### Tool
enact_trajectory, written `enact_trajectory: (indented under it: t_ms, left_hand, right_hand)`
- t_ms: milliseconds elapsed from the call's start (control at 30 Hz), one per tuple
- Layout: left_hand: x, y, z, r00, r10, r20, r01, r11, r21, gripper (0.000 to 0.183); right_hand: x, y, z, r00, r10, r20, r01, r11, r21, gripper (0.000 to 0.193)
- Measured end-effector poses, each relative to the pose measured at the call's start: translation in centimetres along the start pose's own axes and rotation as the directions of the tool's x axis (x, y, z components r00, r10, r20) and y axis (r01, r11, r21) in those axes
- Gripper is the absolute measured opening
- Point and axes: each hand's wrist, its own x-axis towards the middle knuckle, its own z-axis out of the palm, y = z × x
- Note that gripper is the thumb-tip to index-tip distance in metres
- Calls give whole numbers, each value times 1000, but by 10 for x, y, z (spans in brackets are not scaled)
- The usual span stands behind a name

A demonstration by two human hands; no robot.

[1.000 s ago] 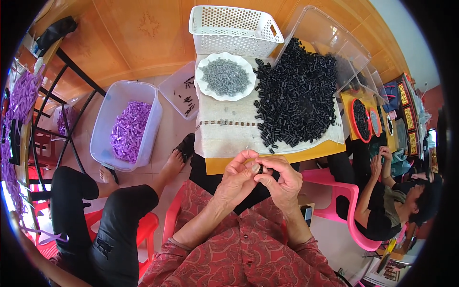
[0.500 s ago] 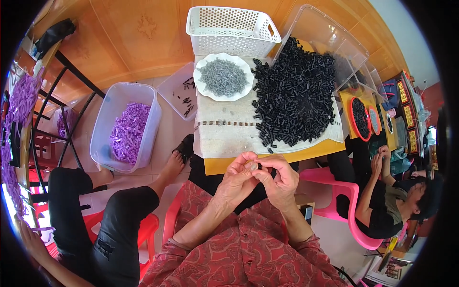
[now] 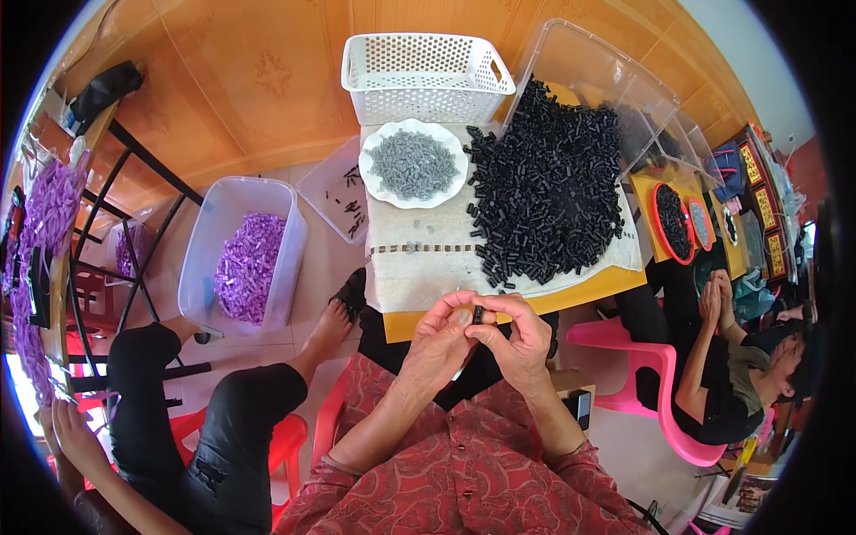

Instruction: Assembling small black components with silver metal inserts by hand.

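Note:
A small black tube-like piece [image 3: 478,314] sits between the fingertips of both hands, in front of the table's near edge. My left hand [image 3: 437,343] pinches it from one side and my right hand [image 3: 517,341] from the other. Beyond them, a large heap of similar black pieces [image 3: 553,196] covers the right part of a pale cloth [image 3: 392,276]. On the cloth's left stands a white scalloped plate [image 3: 373,187], piled with small grey translucent pieces [image 3: 413,165].
A white perforated basket [image 3: 428,105] and a clear plastic bin [image 3: 615,58] stand at the back. Left of the table, a translucent tub [image 3: 198,267] holds purple pieces [image 3: 251,267]. Co-workers sit on both sides, one on a pink chair [image 3: 664,392].
The black piece shows more plainly between my fingertips, and my right fingers have shifted slightly. The whole view has tilted a little. The right-hand co-worker's hands have come together.

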Motion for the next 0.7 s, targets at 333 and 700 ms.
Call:
enact_trajectory:
  t_ms: [333, 700]
  left_hand:
    - [1, 6, -3, 998, -28, -51, 33, 995, 97, 27]
    - [9, 14, -14, 975, -162, -151, 193, 955, 225, 25]
  right_hand:
    - [1, 3, -3, 998, -13, 64, 12, 1000, 4, 43]
    - [-8, 27, -2, 996, -62, 58, 67, 994, -86, 35]
